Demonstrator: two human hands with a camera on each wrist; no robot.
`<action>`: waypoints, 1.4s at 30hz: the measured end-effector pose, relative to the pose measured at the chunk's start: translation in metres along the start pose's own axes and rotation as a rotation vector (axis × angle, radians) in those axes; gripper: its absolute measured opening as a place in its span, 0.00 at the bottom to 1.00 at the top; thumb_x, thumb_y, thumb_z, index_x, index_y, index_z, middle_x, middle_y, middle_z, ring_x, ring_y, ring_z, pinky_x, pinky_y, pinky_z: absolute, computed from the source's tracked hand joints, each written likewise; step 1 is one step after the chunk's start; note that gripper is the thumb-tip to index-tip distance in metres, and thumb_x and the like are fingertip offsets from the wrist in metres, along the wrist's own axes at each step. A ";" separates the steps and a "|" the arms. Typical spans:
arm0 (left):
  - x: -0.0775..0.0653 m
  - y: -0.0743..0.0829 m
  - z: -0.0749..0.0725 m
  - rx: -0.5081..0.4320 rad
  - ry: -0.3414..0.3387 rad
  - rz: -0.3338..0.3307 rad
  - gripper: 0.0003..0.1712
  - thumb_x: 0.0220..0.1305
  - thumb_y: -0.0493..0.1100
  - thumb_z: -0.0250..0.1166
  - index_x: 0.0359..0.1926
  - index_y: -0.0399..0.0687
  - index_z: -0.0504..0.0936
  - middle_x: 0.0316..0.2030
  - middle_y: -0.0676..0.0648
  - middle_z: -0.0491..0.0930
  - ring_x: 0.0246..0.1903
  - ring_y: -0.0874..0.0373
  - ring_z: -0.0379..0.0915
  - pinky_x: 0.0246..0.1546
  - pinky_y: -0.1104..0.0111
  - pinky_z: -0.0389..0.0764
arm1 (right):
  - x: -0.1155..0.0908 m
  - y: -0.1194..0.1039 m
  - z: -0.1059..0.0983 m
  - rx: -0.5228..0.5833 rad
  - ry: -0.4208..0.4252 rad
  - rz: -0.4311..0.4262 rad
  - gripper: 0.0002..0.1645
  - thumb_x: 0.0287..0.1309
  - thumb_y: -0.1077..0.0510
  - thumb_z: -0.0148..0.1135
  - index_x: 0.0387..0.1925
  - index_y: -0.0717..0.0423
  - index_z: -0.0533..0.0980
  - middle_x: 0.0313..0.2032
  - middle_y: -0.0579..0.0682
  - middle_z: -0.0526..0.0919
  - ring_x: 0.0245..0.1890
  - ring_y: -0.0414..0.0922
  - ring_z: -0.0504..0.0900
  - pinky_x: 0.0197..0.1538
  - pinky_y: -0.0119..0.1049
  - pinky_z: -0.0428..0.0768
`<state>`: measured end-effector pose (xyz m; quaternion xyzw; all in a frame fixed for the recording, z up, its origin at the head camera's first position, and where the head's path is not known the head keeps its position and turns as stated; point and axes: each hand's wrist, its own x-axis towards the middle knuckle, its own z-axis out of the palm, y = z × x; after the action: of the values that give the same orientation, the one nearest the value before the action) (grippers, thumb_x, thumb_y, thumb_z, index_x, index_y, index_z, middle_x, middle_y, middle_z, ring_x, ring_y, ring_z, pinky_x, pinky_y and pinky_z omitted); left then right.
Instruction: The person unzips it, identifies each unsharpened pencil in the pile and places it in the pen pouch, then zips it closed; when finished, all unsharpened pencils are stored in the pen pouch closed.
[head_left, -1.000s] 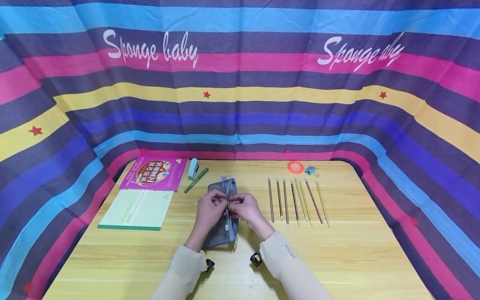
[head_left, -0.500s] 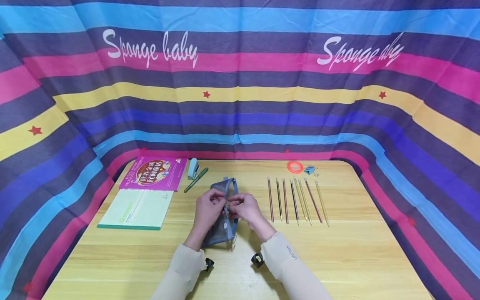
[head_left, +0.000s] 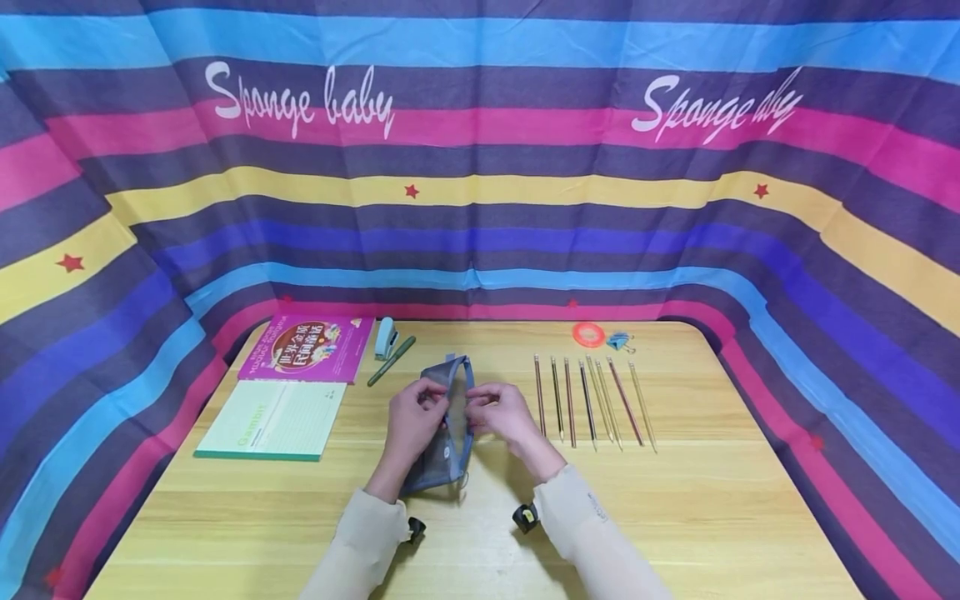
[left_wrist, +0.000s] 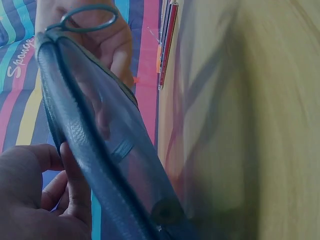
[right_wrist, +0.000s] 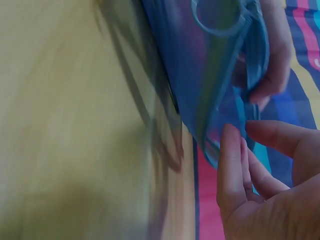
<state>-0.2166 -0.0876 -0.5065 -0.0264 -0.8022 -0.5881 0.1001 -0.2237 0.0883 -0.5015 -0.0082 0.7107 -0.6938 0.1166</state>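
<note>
A grey-blue translucent pencil case (head_left: 435, 462) stands mid-table, its long zipped mouth spread apart. My left hand (head_left: 412, 421) pinches the left rim between thumb and fingers; in the left wrist view the left fingertips (left_wrist: 70, 155) sit at the zipper edge. Across the mouth, my right hand (head_left: 504, 412) has its thumb and fingers at the right rim. The right wrist view shows the right fingertips (right_wrist: 231, 137) curled close together at the case's edge. A ring (left_wrist: 90, 19) hangs from the near end of the case. The inside is mostly hidden.
Several pencils (head_left: 587, 404) lie in a row to the right. Behind them are an orange-red tape roll (head_left: 588, 335) and blue binder clips (head_left: 618, 341). Leftward lie a green pen (head_left: 392, 361), a light-blue stapler (head_left: 386, 337), a purple book (head_left: 307, 348) and a pale-green notebook (head_left: 270, 419).
The pencil case's mouth has spread wider. My right hand has moved slightly right and my left hand slightly left, drawing the rims apart. The pencils and books stay put.
</note>
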 end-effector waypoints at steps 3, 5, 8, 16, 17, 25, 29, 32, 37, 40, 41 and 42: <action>-0.001 0.000 -0.001 -0.006 -0.003 -0.009 0.06 0.59 0.29 0.69 0.39 0.37 0.86 0.29 0.42 0.84 0.16 0.61 0.76 0.17 0.69 0.83 | -0.001 -0.003 -0.010 -0.019 0.026 -0.006 0.23 0.56 0.71 0.69 0.55 0.72 0.79 0.41 0.59 0.84 0.32 0.51 0.88 0.44 0.46 0.91; -0.001 0.000 -0.002 -0.005 -0.004 -0.016 0.07 0.59 0.29 0.69 0.39 0.36 0.86 0.29 0.42 0.84 0.17 0.61 0.77 0.17 0.69 0.83 | -0.003 -0.004 -0.018 -0.036 0.041 -0.006 0.23 0.56 0.71 0.68 0.55 0.72 0.79 0.42 0.60 0.84 0.35 0.56 0.88 0.46 0.48 0.91; -0.002 0.000 -0.003 -0.001 -0.008 -0.024 0.08 0.59 0.29 0.69 0.41 0.35 0.86 0.30 0.41 0.84 0.17 0.60 0.77 0.18 0.70 0.83 | -0.008 -0.005 -0.033 -0.061 0.072 0.002 0.24 0.58 0.70 0.68 0.57 0.71 0.78 0.43 0.60 0.84 0.40 0.62 0.88 0.49 0.50 0.90; -0.003 -0.001 -0.005 0.022 -0.007 -0.037 0.09 0.60 0.29 0.68 0.42 0.36 0.86 0.32 0.42 0.84 0.18 0.59 0.78 0.19 0.71 0.83 | -0.022 -0.006 -0.092 -0.140 0.190 0.006 0.22 0.65 0.67 0.64 0.60 0.71 0.76 0.45 0.62 0.83 0.38 0.54 0.88 0.48 0.45 0.91; -0.003 -0.001 -0.005 0.021 -0.004 -0.036 0.09 0.60 0.29 0.68 0.42 0.36 0.85 0.32 0.42 0.84 0.18 0.59 0.78 0.19 0.71 0.83 | -0.023 -0.007 -0.100 -0.142 0.202 0.015 0.23 0.66 0.67 0.64 0.60 0.72 0.76 0.46 0.63 0.83 0.38 0.52 0.88 0.48 0.44 0.91; -0.002 -0.003 -0.006 0.025 0.002 -0.020 0.07 0.60 0.31 0.69 0.41 0.39 0.86 0.31 0.42 0.84 0.18 0.59 0.78 0.19 0.70 0.83 | -0.034 -0.012 -0.166 -0.124 0.319 0.047 0.25 0.68 0.68 0.61 0.64 0.74 0.72 0.44 0.57 0.87 0.34 0.43 0.88 0.46 0.38 0.91; -0.002 -0.003 -0.007 0.027 0.003 -0.015 0.07 0.60 0.31 0.69 0.40 0.39 0.86 0.31 0.42 0.84 0.18 0.59 0.78 0.19 0.70 0.83 | -0.037 -0.009 -0.192 -0.162 0.370 0.048 0.27 0.69 0.66 0.62 0.65 0.75 0.71 0.43 0.53 0.88 0.34 0.39 0.88 0.44 0.36 0.91; -0.002 -0.002 -0.006 0.016 -0.002 -0.010 0.08 0.60 0.30 0.68 0.41 0.36 0.86 0.30 0.42 0.84 0.18 0.60 0.78 0.19 0.70 0.84 | -0.040 -0.006 -0.206 -0.208 0.402 0.058 0.28 0.69 0.65 0.62 0.66 0.74 0.70 0.48 0.61 0.86 0.35 0.38 0.87 0.46 0.37 0.90; -0.002 -0.001 -0.005 -0.004 -0.009 -0.011 0.09 0.60 0.29 0.68 0.42 0.34 0.85 0.30 0.41 0.84 0.18 0.60 0.77 0.19 0.70 0.84 | -0.042 0.001 -0.220 -0.297 0.452 0.056 0.27 0.66 0.66 0.62 0.64 0.74 0.72 0.52 0.68 0.84 0.33 0.40 0.88 0.45 0.38 0.91; -0.002 -0.001 -0.004 -0.003 -0.013 -0.015 0.08 0.60 0.29 0.68 0.41 0.36 0.85 0.31 0.42 0.84 0.18 0.60 0.77 0.19 0.70 0.84 | -0.043 0.005 -0.224 -0.347 0.468 0.056 0.27 0.65 0.66 0.62 0.63 0.75 0.73 0.52 0.69 0.84 0.33 0.41 0.89 0.42 0.37 0.91; -0.002 -0.001 -0.004 -0.002 -0.015 -0.016 0.08 0.60 0.30 0.68 0.41 0.36 0.85 0.31 0.42 0.84 0.18 0.60 0.77 0.19 0.70 0.84 | -0.043 0.006 -0.225 -0.364 0.478 0.059 0.26 0.65 0.66 0.62 0.62 0.74 0.74 0.52 0.69 0.85 0.33 0.42 0.89 0.42 0.36 0.91; -0.002 -0.001 -0.004 -0.003 -0.017 -0.016 0.08 0.59 0.30 0.68 0.41 0.37 0.86 0.31 0.42 0.84 0.18 0.60 0.77 0.19 0.70 0.84 | -0.042 0.008 -0.226 -0.381 0.483 0.062 0.26 0.65 0.66 0.62 0.62 0.74 0.74 0.52 0.69 0.85 0.34 0.43 0.89 0.41 0.36 0.91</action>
<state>-0.2140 -0.0912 -0.5063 -0.0251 -0.8024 -0.5896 0.0888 -0.2214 0.3183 -0.5006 0.1569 0.8350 -0.5261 -0.0384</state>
